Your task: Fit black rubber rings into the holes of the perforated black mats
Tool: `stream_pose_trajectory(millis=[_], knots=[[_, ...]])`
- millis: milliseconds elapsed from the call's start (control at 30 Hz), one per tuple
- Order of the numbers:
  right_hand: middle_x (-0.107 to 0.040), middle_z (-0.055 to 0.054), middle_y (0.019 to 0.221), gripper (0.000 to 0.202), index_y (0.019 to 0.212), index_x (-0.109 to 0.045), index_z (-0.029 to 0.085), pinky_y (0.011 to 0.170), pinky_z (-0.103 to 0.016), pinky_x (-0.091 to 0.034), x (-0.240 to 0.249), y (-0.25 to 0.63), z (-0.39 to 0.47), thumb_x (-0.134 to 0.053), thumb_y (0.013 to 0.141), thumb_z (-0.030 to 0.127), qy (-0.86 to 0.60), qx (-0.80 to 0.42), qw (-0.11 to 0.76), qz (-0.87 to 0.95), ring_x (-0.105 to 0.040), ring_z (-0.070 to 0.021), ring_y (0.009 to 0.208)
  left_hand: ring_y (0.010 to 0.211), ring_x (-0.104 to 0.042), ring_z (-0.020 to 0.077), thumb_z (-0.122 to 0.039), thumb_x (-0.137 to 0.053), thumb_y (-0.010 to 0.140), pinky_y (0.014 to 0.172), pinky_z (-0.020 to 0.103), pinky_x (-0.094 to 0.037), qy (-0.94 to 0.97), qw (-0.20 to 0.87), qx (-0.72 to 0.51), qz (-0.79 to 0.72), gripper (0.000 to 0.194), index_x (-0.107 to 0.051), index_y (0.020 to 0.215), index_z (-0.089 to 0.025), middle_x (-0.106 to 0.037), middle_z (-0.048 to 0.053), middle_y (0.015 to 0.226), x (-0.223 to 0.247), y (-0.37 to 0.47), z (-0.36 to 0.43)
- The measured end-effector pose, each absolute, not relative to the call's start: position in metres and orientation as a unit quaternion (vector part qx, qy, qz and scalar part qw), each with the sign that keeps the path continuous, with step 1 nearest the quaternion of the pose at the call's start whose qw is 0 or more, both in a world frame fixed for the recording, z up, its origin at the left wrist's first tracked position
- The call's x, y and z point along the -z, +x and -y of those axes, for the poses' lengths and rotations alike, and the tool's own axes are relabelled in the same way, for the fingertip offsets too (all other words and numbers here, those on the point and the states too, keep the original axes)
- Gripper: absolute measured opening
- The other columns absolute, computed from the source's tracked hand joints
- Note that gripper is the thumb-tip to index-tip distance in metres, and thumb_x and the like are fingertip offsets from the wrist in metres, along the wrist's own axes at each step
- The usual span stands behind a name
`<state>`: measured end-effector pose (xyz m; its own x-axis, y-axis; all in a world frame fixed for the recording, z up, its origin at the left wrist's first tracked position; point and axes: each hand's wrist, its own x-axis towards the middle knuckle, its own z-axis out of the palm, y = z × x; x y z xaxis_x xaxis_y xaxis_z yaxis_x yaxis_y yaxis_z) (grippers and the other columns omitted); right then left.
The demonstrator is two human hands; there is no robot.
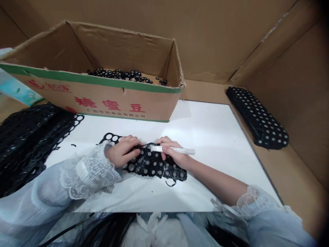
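Observation:
A black rubbery sheet (pixel 146 164) patterned with round holes and rings lies on the white board in front of me. My left hand (pixel 125 151) presses on its left part, fingers stretched over the sheet. My right hand (pixel 172 151) is closed around a white pen-like stick (pixel 180 150), whose tip rests at the sheet's upper edge near my left fingertips. The stick's exact kind is not clear. A thin black scrap (pixel 171 183) curls at the sheet's lower edge.
Behind the sheet stands an open cardboard box (pixel 110 103) with many small black rings (pixel 123 74) inside. A pile of black perforated sheets (pixel 28 137) lies at the left. A stack of black dotted sheets (pixel 257 116) lies at the right, beside the white board (pixel 210 127). Cardboard walls enclose the area.

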<state>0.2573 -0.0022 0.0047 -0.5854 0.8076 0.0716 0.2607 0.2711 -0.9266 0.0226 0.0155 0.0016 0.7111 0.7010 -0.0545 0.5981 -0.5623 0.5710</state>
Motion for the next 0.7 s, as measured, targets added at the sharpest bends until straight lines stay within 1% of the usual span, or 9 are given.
stream_pose_trajectory(millis=[100,200,333,467,567,700], knots=[[-0.054,-0.003,0.092,0.035,0.052,-0.049,0.016,0.092,-0.038,-0.031,-0.005,0.257,0.001,-0.036,0.084,0.017,-0.354,-0.486,0.27,0.753,-0.045,-0.0173,0.095,0.087,-0.048,0.0199,-0.029,-0.037,0.083,0.081,0.034,-0.034,0.878,0.292,-0.081,-0.37,0.02,-0.051,0.092,-0.016,-0.056,0.005,0.088,-0.002,0.024,-0.015],[-0.052,-0.003,0.092,0.032,0.051,-0.051,0.016,0.093,-0.04,-0.029,-0.006,0.253,0.004,-0.042,0.081,0.017,-0.369,-0.444,0.244,0.779,-0.043,-0.0178,0.094,0.086,-0.047,0.0198,-0.029,-0.034,0.084,0.079,0.033,-0.034,0.878,0.3,-0.077,-0.365,0.02,-0.05,0.084,-0.016,-0.055,0.005,0.084,-0.002,0.025,-0.014],[-0.051,-0.002,0.094,0.032,0.053,-0.053,0.017,0.093,-0.04,-0.028,-0.007,0.251,0.008,-0.042,0.082,0.017,-0.386,-0.411,0.222,0.795,-0.04,-0.0178,0.097,0.083,-0.047,0.0188,-0.028,-0.03,0.085,0.08,0.034,-0.034,0.878,0.296,-0.077,-0.368,0.021,-0.047,0.085,-0.016,-0.053,0.004,0.081,-0.001,0.025,-0.013],[-0.049,-0.002,0.098,0.032,0.058,-0.056,0.018,0.094,-0.041,-0.027,-0.008,0.252,0.009,-0.041,0.085,0.023,-0.392,-0.392,0.195,0.809,-0.037,-0.0179,0.099,0.079,-0.046,0.0185,-0.027,-0.028,0.086,0.079,0.035,-0.034,0.881,0.278,-0.089,-0.372,0.02,-0.045,0.086,-0.017,-0.051,0.004,0.079,0.003,0.025,-0.008],[-0.048,-0.002,0.1,0.033,0.06,-0.056,0.019,0.092,-0.041,-0.028,-0.007,0.248,0.011,-0.039,0.087,0.027,-0.405,-0.367,0.178,0.818,-0.036,-0.0184,0.098,0.076,-0.046,0.0198,-0.025,-0.027,0.085,0.076,0.037,-0.035,0.885,0.241,-0.111,-0.383,0.02,-0.045,0.086,-0.016,-0.051,0.005,0.076,0.006,0.032,0.0],[-0.048,-0.003,0.096,0.03,0.064,-0.055,0.02,0.085,-0.041,-0.031,-0.001,0.238,0.016,-0.038,0.087,0.029,-0.449,-0.308,0.179,0.819,-0.035,-0.019,0.092,0.072,-0.045,0.0209,-0.022,-0.026,0.084,0.073,0.038,-0.035,0.884,0.16,-0.117,-0.423,0.018,-0.042,0.078,-0.017,-0.049,0.006,0.072,0.007,0.042,0.012]])
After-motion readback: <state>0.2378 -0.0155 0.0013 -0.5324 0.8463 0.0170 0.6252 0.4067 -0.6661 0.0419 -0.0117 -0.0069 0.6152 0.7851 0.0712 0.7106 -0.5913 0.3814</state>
